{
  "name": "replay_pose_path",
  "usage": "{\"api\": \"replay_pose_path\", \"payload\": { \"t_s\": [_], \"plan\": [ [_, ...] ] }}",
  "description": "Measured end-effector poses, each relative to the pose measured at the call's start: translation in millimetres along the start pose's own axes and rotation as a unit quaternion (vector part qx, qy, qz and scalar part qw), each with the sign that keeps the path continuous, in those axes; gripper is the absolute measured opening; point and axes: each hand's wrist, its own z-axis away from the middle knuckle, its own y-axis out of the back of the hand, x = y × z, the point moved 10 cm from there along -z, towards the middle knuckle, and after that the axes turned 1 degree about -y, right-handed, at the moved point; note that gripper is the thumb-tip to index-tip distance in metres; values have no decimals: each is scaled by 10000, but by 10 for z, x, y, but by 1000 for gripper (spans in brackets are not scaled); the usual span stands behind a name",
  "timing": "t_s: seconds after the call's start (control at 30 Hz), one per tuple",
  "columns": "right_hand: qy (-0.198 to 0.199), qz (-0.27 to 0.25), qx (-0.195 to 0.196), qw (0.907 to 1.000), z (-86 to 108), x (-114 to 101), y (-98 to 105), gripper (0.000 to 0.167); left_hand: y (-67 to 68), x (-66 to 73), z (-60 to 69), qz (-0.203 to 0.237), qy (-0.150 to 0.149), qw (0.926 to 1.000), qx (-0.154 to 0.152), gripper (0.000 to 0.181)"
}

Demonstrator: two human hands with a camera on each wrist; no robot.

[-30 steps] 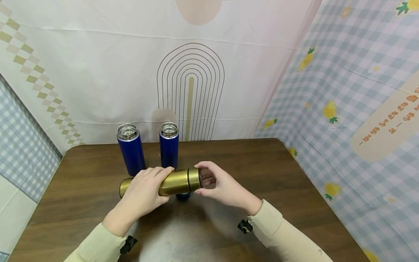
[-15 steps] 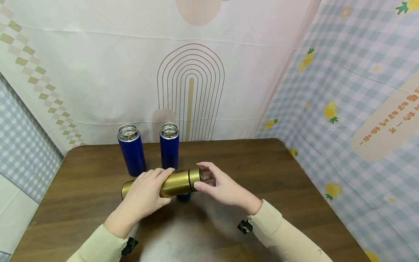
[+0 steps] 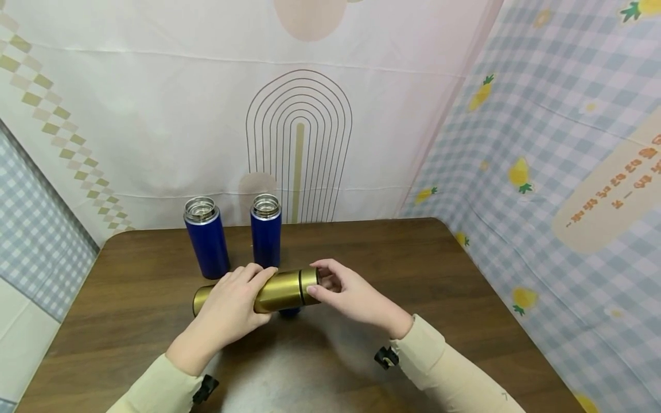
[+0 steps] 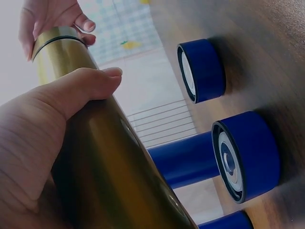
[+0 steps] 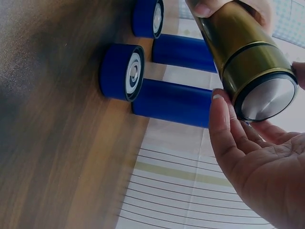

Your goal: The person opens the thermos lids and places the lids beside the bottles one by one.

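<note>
A gold thermos [image 3: 281, 292] lies sideways above the table, its lid end to the right. My left hand [image 3: 229, 307] grips its body from above, the thumb [image 4: 90, 86] along the near side. At the lid [image 5: 259, 71], which is on the thermos, my right hand [image 3: 356, 295] has its thumb on the near side and fingers on the far rim. The lid's silver disc end faces the right palm. Two blue caps [image 5: 121, 71] sit below on the table, hollow side up; in the head view the thermos and left hand largely hide them.
Two blue bottles without caps, a left one [image 3: 209, 246] and a right one [image 3: 267, 238], stand upright behind the thermos. The brown wooden table [image 3: 413, 258] ends at a patterned white cloth [image 3: 170, 132]; a checked cloth [image 3: 558, 143] hangs on the right.
My right thumb has moved up from the lid's lower edge onto its near side. The thermos has shifted slightly right and toward me with my left hand. The blue bottles stay put.
</note>
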Motion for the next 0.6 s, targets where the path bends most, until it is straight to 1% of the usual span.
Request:
{"api": "replay_pose_path", "payload": {
  "t_s": [0.07, 0.17, 0.27, 0.33, 0.4, 0.43, 0.6],
  "plan": [
    [110, 1, -29, 9999, 12, -18, -2, 48, -7, -1, -4, 17, -2, 10000, -27, 81],
    [421, 99, -84, 9990, 34, -84, -1, 51, -20, -12, -2, 57, 32, 9999, -87, 82],
    [749, 262, -169, 9967, 55, -154, -10, 56, -36, -31, 6, 152, 118, 9997, -162, 82],
    [871, 354, -198, 9954, 60, -179, -12, 58, -45, -40, 11, 216, 178, 9994, -196, 81],
    [886, 386, -193, 9951, 58, -184, -13, 60, -45, -40, 14, 277, 219, 9992, -210, 79],
    [851, 323, -166, 9957, 53, -183, -11, 61, -44, -39, 15, 291, 233, 9991, -206, 78],
    [636, 56, 141, 9979, 33, -149, 35, 60, -42, -27, 11, 331, 237, 9990, -173, 78]
  ]
}}
